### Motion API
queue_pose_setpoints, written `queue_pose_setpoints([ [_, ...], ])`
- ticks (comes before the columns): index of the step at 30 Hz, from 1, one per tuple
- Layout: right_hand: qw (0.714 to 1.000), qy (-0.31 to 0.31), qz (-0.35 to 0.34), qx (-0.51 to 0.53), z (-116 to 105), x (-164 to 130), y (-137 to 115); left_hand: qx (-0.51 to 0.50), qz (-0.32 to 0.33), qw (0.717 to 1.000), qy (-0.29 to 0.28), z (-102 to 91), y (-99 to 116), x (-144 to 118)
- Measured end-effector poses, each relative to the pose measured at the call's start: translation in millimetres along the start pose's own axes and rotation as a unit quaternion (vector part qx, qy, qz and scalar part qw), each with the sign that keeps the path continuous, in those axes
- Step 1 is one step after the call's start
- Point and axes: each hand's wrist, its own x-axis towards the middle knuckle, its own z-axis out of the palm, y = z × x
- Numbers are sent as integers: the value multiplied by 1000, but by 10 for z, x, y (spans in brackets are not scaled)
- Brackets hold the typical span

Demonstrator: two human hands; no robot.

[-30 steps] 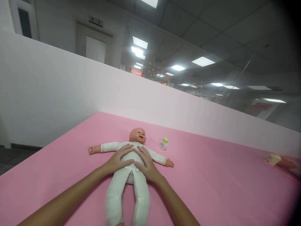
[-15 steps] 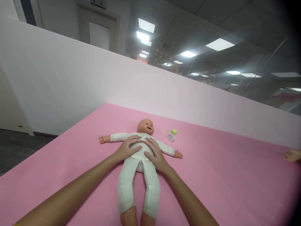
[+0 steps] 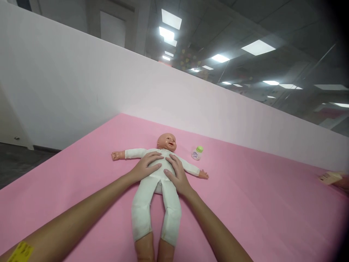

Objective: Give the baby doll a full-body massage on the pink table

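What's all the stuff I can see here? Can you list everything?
baby doll: one, white suit, lying face up on the mat, arms spread
small bottle: one, white with green cap, standing on the mat beside the doll's head
pink mat: one, covering the surface
white partition: one, along the mat's far edge
pale object: one, at the right edge, unclear
yellow sticker: one, on the left forearm
left hand: flat on the doll's chest
right hand: flat on the doll's belly

both hands (image 3: 160, 171) flat on doll (image 3: 156, 196)
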Motion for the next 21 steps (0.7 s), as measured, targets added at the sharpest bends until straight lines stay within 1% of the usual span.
queue_pose_setpoints([
  [2, 1000, 17, 11, 12, 20, 1, 13, 6, -1, 1000, -8, -11, 7, 9],
  [6, 1000, 20, 0, 13, 9, 33, 40, 28, 6, 999, -17, -33, 8, 41],
  [11, 1000, 27, -6, 0, -48, 86, 11, 51, 22, 998, -20, -29, -64, 92],
  [16, 999, 28, -12, -13, -95, 116, -45, 44, 0, 999, -14, -18, -114, 142],
  [21, 1000, 10, 1, -16, -121, 113, -54, 45, -5, 999, -30, -40, -44, 150],
])
